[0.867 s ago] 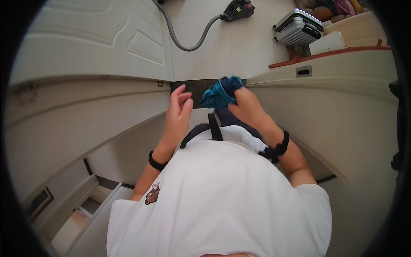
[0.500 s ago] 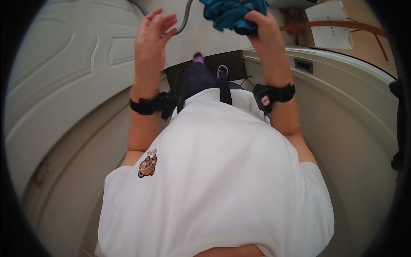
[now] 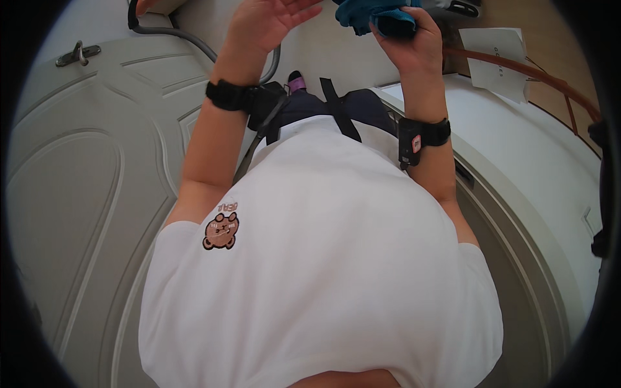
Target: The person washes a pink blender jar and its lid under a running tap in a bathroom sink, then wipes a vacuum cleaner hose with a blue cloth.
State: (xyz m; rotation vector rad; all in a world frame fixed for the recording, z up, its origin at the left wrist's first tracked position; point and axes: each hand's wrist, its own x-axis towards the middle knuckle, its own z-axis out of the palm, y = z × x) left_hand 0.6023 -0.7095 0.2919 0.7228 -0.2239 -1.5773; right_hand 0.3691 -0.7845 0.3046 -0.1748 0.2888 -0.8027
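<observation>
A bunched teal cloth point(image 3: 369, 15) is gripped by my right hand point(image 3: 414, 55) at the upper middle, its thumb and fingers closed on the near end. Part of the cloth runs out of the top of the picture. To its left is my left hand point(image 3: 272, 22), palm showing and fingers stretched toward the cloth. Nothing shows in that hand, and its fingertips are partly cut off by the top edge. Each forearm wears a black strap with a small box.
A pale panelled door point(image 3: 71, 149) with a metal handle point(image 3: 79, 55) stands open on my left. The grey door frame point(image 3: 511, 258) runs along my right. A grey hose point(image 3: 194, 42) curves behind my left arm. Beyond are a brown curved bar point(image 3: 550, 77) and a white sheet-like thing point(image 3: 495, 55).
I have stepped forward through the doorway, and more of the door and its handle shows. My left hand has moved up and right, nearer the cloth. My right hand still holds it.
</observation>
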